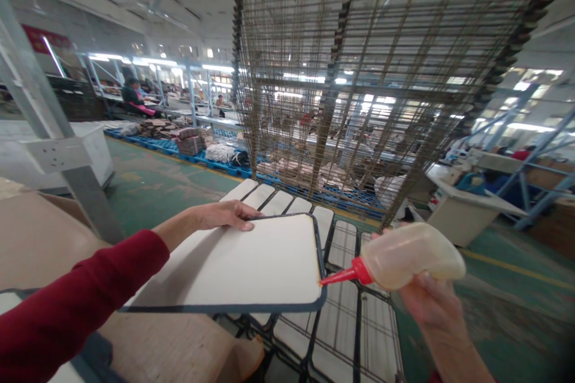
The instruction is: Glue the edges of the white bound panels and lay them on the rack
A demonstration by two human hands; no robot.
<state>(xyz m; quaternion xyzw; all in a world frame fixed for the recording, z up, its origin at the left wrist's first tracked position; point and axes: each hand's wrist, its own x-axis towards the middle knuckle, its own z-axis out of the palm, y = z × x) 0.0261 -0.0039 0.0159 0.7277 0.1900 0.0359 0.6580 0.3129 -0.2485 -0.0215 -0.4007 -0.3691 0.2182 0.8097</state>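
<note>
My left hand (pixel 231 215) grips the far edge of a white rectangular panel (pixel 233 263) with a dark, round-cornered rim, its thumb on the white face. In my right hand (pixel 426 296) is a translucent squeeze bottle (pixel 413 254), lying nearly level. The bottle's red nozzle (pixel 345 275) points left, and its tip meets the panel's inner edge near the right corner. A thin yellowish line runs along that right edge. Fingers of the right hand are partly hidden behind the bottle.
Several similar panels (pixel 336 329) lie in rows on a rack below. A tall wire rack (pixel 332 72) rises beyond them. At left stand a metal post (pixel 90 197) and a brown board surface (pixel 171 347). Blue pallets with stacked material (pixel 193 143) and a seated person (pixel 132 99) are farther back.
</note>
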